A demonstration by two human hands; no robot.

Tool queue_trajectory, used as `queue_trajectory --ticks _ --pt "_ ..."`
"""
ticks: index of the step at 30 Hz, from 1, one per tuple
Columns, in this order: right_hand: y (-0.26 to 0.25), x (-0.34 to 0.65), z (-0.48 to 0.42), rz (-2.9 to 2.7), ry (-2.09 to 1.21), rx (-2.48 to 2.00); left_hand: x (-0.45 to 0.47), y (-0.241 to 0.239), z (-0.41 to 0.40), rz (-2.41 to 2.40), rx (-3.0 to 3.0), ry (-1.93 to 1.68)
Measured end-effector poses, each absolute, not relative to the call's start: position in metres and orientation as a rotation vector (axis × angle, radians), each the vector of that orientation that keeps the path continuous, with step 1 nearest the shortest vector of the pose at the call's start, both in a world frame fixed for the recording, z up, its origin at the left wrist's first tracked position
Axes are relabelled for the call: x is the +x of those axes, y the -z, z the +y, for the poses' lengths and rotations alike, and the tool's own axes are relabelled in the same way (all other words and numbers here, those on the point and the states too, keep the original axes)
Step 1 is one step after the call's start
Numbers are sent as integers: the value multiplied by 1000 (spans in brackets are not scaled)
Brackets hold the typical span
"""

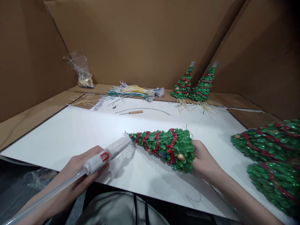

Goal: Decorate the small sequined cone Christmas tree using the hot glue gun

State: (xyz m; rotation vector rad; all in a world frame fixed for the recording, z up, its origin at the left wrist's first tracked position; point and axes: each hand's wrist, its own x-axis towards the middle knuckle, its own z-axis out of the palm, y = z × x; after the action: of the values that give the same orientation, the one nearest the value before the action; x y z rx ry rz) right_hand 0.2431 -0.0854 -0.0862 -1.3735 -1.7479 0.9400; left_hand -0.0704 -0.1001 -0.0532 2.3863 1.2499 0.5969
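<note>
My left hand point(77, 175) grips a white glue gun point(106, 154) with an orange trigger and a clear glue stick trailing back. Its nozzle touches the tip of a green sequined Christmas tree cone point(166, 147) wound with red garland. My right hand point(202, 159) holds that cone by its base, lying sideways just above the white table sheet point(70, 131), tip pointing left.
Two finished trees point(193, 84) stand at the back right; two more point(272, 156) lie at the right edge. A bundle of coloured wires point(133, 91), a wooden-handled tool point(131, 112) and a plastic bag point(82, 70) sit at the back. Cardboard walls surround the table.
</note>
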Motion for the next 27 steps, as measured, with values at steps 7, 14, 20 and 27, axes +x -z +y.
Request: queue_trajectory --ticks 7,14,20,27 --pt "86 242 -86 -1747 -973 -1360 -69 53 -101 1249 2393 -564" --pt "85 243 -86 -1748 -959 -1353 -68 52 -101 1247 2379 -572" --pt "89 244 -85 -1758 -947 -1361 -72 54 -102 1238 2393 -579" --pt "95 248 -84 -1750 -955 -1359 -71 54 -101 1255 2372 -568"
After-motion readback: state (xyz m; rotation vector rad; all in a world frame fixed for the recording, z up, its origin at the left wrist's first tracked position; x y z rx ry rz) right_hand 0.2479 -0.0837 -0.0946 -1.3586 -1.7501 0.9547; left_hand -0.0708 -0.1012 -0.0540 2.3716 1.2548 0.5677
